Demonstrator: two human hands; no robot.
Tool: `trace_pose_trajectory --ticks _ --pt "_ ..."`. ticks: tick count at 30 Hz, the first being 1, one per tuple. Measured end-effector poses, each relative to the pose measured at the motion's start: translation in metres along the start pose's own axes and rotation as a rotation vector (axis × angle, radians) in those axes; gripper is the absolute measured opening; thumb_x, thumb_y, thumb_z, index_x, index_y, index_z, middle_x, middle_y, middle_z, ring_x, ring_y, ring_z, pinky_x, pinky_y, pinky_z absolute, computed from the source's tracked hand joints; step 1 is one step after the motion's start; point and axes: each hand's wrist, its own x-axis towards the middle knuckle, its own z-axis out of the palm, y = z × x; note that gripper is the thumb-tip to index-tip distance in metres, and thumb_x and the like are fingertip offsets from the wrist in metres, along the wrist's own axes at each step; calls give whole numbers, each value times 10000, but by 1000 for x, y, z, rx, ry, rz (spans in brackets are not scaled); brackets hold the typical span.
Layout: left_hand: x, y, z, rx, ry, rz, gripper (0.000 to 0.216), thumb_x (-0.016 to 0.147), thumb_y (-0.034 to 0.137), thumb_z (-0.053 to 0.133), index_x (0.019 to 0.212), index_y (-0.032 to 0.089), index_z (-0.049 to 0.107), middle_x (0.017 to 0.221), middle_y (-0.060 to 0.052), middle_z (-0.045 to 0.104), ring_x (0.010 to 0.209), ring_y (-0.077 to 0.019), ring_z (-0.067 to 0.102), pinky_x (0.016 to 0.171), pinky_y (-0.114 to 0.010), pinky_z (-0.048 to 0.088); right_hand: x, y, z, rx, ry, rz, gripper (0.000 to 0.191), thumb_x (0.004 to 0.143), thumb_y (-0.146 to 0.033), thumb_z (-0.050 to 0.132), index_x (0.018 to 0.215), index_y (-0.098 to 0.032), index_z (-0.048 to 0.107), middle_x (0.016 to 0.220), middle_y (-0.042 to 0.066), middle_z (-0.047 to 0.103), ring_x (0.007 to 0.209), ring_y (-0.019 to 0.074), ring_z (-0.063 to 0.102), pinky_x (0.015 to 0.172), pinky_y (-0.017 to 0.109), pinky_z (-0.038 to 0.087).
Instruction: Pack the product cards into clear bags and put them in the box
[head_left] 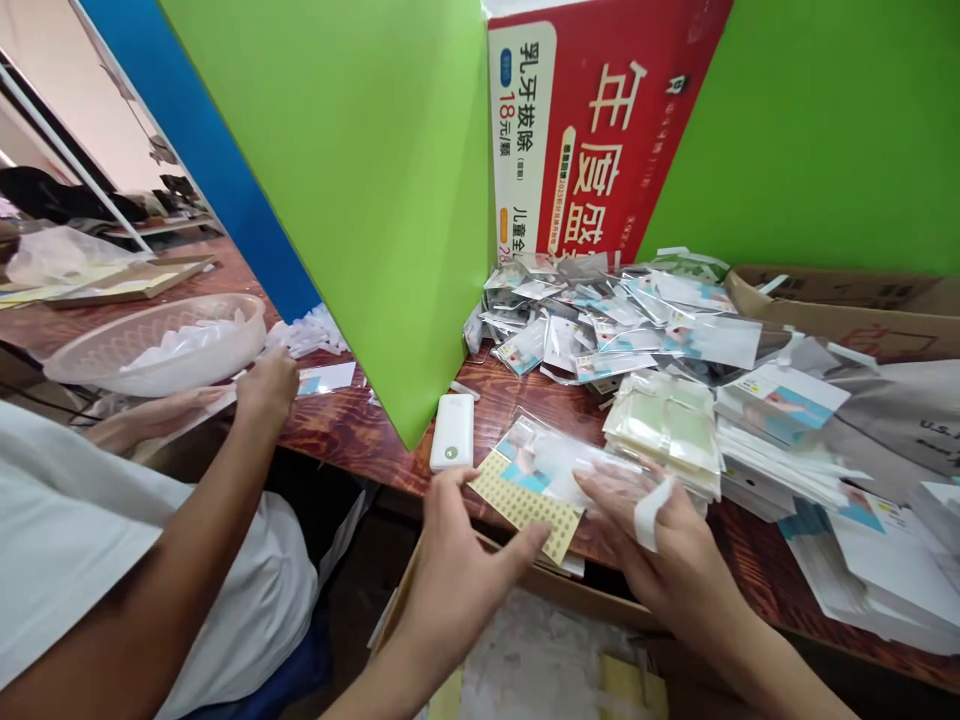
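My left hand pinches a yellow dotted sheet at the table's front edge, thumb on top and fingers under it. My right hand, with white tape round one finger, grips a clear plastic sleeve that holds a printed card with blue and white artwork. The yellow sheet sits partly inside or under the sleeve's near end; which one I cannot tell. Both hands are close together over the wooden table.
A white power bank lies left of my hands. Stacks of cards and filled sleeves and a loose pile lie behind. A green divider stands at left; beyond it a co-worker's hand rests by a plastic basket.
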Motion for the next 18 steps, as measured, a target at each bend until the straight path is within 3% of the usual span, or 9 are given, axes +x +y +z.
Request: trace_pose_trajectory --ticks 2,3,5,8,10,14,16,18 --pt "-4 0 -12 345 5 424 799 678 328 834 1344 178 419 1506 -154 406 1447 -330 258 1196 -460 148 4 -14 -12 117 -32 34 263 1008 -200 446 1238 -185 574 1116 84 717 1086 232 652 1031 430 416" --pt "-4 1 -15 500 -58 610 733 748 269 769 1378 173 407 1519 -150 411 1456 -310 267 1201 -451 165 6 -21 -16 173 -36 32 267 1007 -205 444 1244 -188 565 1131 83 710 1096 228 644 1051 429 406" --pt "-4 3 -17 666 -228 766 574 861 141 583 1409 159 413 1466 -142 506 1400 -268 403 1164 -413 291 10 -34 -21 217 -7 23 274 995 -183 457 1250 -171 557 1154 100 692 1119 231 622 1073 432 385" --pt "-6 8 -14 633 -345 672 482 884 67 462 1359 143 497 1323 -129 642 1235 -242 586 1062 -353 430 13 -44 -24 189 9 97 183 964 -178 507 1103 -194 625 1030 81 706 1023 239 626 1032 446 382" --pt "-11 11 -11 503 -402 580 444 912 99 466 1346 173 527 1305 -108 658 1203 -241 610 1041 -338 449 14 -46 -26 213 -25 143 109 949 -213 541 1003 -213 635 920 46 706 924 221 634 990 426 391" --pt "-21 8 -10 224 -551 419 445 986 186 424 1422 253 483 1373 -72 616 1247 -254 585 1031 -337 459 17 -47 -33 282 -78 190 170 934 -211 571 1101 -227 598 970 31 703 918 191 654 1001 388 405" --pt "-26 2 -11 168 -555 391 467 967 210 488 1433 230 483 1381 -99 607 1280 -293 554 1082 -385 418 16 -47 -34 295 -180 157 170 945 -244 556 1105 -251 614 998 37 712 927 191 669 933 342 478" --pt "-28 -3 -15 78 -488 297 459 924 241 589 1380 212 544 1375 -126 603 1304 -318 522 1134 -438 359 13 -46 -31 271 -236 14 166 958 -292 533 1068 -275 657 977 36 731 875 187 691 804 285 542"
